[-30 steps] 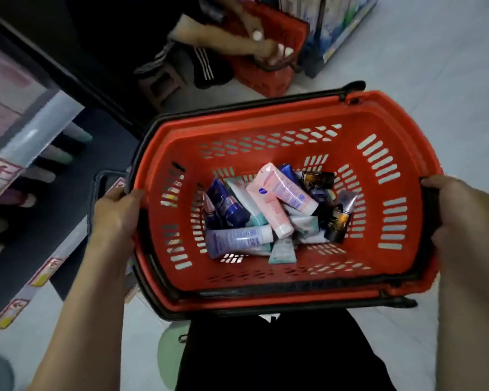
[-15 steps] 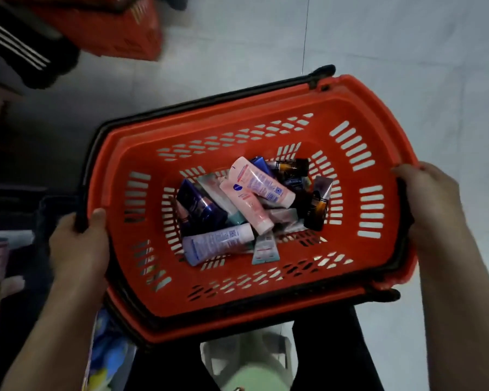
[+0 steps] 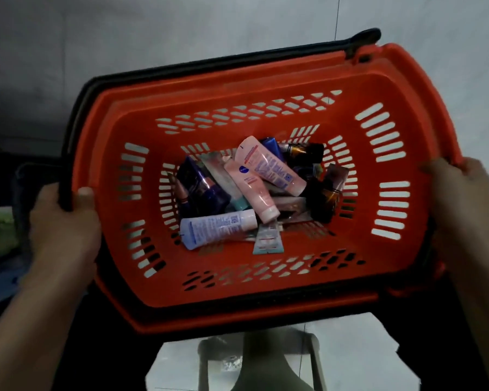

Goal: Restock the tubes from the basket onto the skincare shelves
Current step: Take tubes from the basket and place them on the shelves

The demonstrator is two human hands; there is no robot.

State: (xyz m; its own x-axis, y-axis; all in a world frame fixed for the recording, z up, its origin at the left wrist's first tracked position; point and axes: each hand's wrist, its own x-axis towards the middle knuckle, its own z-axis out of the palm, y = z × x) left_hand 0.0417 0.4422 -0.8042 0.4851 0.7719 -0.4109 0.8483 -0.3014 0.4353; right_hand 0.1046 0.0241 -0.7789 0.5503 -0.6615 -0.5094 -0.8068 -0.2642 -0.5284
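The basket (image 3: 237, 294) sits in the middle of the view, held above the floor (image 3: 181, 29), its long sides running left to right. The left hand (image 3: 65, 221) grips its left end, thumb over the rim; the right hand (image 3: 460, 198) grips its right end. A handle (image 3: 209, 62) lies folded along the far rim. The tubes (image 3: 291, 204) are heaped in the centre of the basket's bottom. Two long tubes (image 3: 270, 167) lie on top, slanting from far left to near right. One tube (image 3: 218, 228) lies crosswise at the heap's near edge, a short tube (image 3: 267, 239) just right of it. Below the near rim stands a stool (image 3: 263, 359).
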